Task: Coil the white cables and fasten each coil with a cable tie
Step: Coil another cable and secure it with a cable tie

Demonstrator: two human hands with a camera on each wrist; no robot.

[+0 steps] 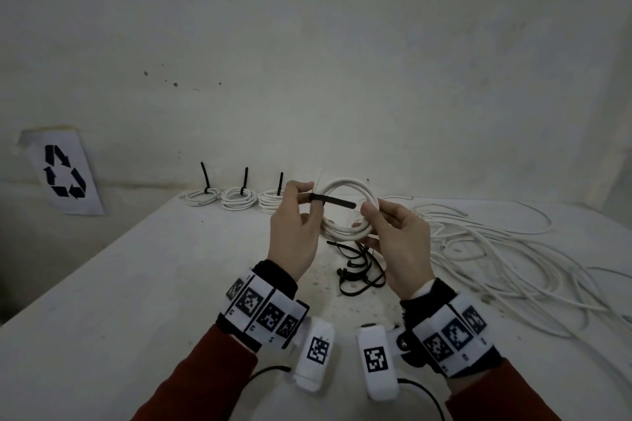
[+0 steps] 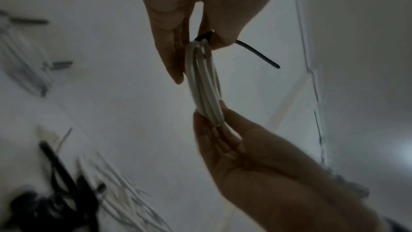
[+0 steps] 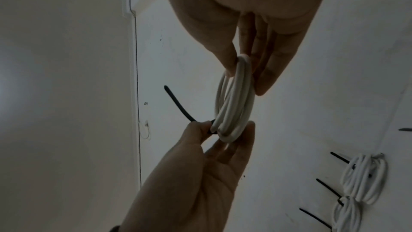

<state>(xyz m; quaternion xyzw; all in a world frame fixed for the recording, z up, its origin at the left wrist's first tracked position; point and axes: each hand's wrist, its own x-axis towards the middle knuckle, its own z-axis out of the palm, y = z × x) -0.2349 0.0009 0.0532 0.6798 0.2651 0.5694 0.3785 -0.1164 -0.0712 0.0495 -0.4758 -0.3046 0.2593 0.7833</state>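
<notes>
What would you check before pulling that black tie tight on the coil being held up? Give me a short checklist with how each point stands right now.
1. Coil held at two places: ok. The left hand pinches the white coil at the tie, the right hand grips the opposite side.
2. Black cable tie wrapped round the coil: ok, its tail sticks out free towards the right hand.
3. Tail threaded through the tie's head: cannot tell, the left fingers cover it.
4. All loops gathered inside the tie: cannot tell, hidden by the same fingers.
5. Right hand free to pull the tail: not ok, it holds the coil.
6. Room beside the three finished coils: ok.
</notes>
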